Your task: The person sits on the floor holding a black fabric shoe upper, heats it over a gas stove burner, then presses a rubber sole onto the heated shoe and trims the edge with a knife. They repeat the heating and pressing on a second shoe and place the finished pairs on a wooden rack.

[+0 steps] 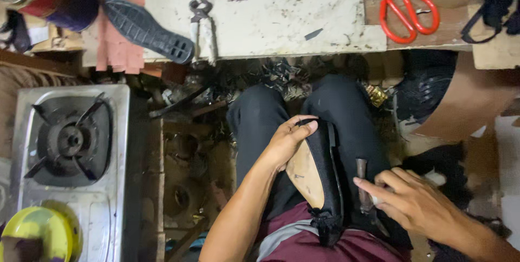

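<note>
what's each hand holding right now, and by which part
Left hand grips the black shoe near its toe. Right hand holds a small metal tool by its lower end.

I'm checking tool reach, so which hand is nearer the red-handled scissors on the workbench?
Right. The right hand lies below the red-handled scissors, on the same side, holding a small metal tool. The left hand grips the black shoe, farther left.

A stained white counter [271, 18] spans twelve o'clock, with red scissors [407, 15] toward one. A single-burner gas stove [70, 143] sits at nine (steel, dusty). Scrap litters the dim floor [189, 170].
</note>
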Available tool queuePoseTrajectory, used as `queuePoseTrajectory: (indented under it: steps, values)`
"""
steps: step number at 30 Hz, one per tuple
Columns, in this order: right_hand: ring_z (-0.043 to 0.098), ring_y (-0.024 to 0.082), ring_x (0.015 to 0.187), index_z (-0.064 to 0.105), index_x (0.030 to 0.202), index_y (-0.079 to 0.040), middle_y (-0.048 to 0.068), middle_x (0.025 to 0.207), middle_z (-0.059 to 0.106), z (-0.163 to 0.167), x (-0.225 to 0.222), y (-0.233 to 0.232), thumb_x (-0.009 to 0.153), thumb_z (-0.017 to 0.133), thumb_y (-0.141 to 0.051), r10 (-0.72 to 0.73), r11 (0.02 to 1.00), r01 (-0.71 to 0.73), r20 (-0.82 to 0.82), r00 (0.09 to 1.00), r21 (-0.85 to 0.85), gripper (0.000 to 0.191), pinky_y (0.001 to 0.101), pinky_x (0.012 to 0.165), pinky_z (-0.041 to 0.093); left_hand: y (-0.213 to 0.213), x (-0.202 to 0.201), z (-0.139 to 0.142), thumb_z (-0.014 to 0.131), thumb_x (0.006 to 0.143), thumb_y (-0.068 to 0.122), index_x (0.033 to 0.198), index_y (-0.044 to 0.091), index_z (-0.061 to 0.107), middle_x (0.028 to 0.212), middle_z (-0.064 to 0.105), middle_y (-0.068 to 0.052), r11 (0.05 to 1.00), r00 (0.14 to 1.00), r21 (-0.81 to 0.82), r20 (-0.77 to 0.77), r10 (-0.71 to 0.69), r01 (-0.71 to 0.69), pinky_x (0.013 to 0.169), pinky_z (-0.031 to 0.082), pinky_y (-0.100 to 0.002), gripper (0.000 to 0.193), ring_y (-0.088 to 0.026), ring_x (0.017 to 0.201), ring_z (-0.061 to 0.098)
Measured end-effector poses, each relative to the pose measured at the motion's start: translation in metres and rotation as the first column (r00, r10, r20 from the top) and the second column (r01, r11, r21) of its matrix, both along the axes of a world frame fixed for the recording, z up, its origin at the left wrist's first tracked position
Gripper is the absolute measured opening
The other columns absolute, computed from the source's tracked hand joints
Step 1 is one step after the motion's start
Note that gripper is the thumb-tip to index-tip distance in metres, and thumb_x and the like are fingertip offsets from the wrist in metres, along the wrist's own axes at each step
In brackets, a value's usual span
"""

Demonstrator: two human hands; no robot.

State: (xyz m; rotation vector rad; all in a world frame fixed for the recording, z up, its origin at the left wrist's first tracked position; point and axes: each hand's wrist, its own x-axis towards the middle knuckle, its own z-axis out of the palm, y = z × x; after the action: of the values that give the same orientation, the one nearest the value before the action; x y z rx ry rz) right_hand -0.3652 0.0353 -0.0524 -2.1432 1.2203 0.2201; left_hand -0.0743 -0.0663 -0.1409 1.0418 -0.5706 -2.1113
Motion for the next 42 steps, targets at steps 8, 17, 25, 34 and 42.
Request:
queuePoseTrajectory:
  steps: [8, 17, 25, 34, 42]
  values:
    - [0.064, 0.009, 0.070, 0.059, 0.131, -0.012, 0.006, 0.089, 0.067, -0.003, 0.017, -0.030, 0.084, 0.071, -0.010, -0.506, 0.835, 0.531, 0.578, 0.640, 0.143, 0.049, 0.0279, 0.060, 0.054, -0.006, -0.006, -0.013, 0.071, 0.093, 0.019, 0.121, 0.003, 0.065, 0.090, 0.072, -0.005, 0.999, 0.998, 0.007, 0.042, -0.044, 0.044, 0.076, 0.054, -0.027, 0.033, -0.011, 0.083, 0.066]
    - [0.067, 0.011, 0.054, 0.073, 0.113, -0.011, 0.002, 0.068, 0.072, -0.001, 0.049, -0.092, 0.076, 0.083, -0.020, -0.500, 0.866, 0.489, 0.257, 0.827, 0.110, 0.040, 0.0279, 0.050, 0.055, -0.014, -0.009, -0.025, 0.071, 0.094, 0.015, 0.118, 0.002, 0.065, 0.088, 0.068, -0.002, 0.999, 0.998, -0.009, 0.051, -0.036, 0.037, 0.075, 0.050, -0.025, 0.028, -0.008, 0.082, 0.062]
    - [0.081, 0.016, 0.072, 0.068, 0.125, -0.009, 0.009, 0.097, 0.081, -0.023, 0.032, -0.108, 0.073, 0.081, -0.015, -0.243, 0.963, 0.210, 0.214, 0.946, 0.169, 0.055, 0.0304, 0.059, 0.063, -0.030, -0.010, -0.024, 0.071, 0.093, 0.015, 0.113, 0.004, 0.065, 0.081, 0.060, 0.002, 0.993, 0.987, 0.028, 0.112, -0.119, 0.116, 0.067, 0.043, -0.023, 0.024, -0.005, 0.074, 0.052]
    - [0.078, 0.023, 0.077, 0.064, 0.121, 0.003, 0.016, 0.098, 0.077, -0.046, 0.026, -0.099, 0.076, 0.074, -0.009, -0.106, 0.987, 0.141, 0.354, 0.929, -0.075, 0.047, 0.0324, 0.065, 0.062, -0.040, -0.021, -0.036, 0.071, 0.093, 0.016, 0.110, 0.005, 0.062, 0.083, 0.057, 0.004, 0.981, 0.968, -0.064, 0.187, -0.167, 0.181, 0.068, 0.043, -0.023, 0.022, -0.004, 0.076, 0.049]
    - [0.072, 0.014, 0.053, 0.077, 0.119, -0.008, 0.008, 0.076, 0.079, -0.037, 0.011, -0.069, 0.078, 0.083, -0.013, -0.708, 0.701, 0.631, 0.214, 0.673, 0.334, 0.042, 0.0289, 0.049, 0.057, -0.024, -0.027, -0.034, 0.067, 0.095, 0.013, 0.114, 0.003, 0.063, 0.097, 0.066, 0.000, 0.990, 0.990, -0.036, -0.036, -0.136, 0.135, 0.081, 0.049, -0.025, 0.022, -0.008, 0.090, 0.060]
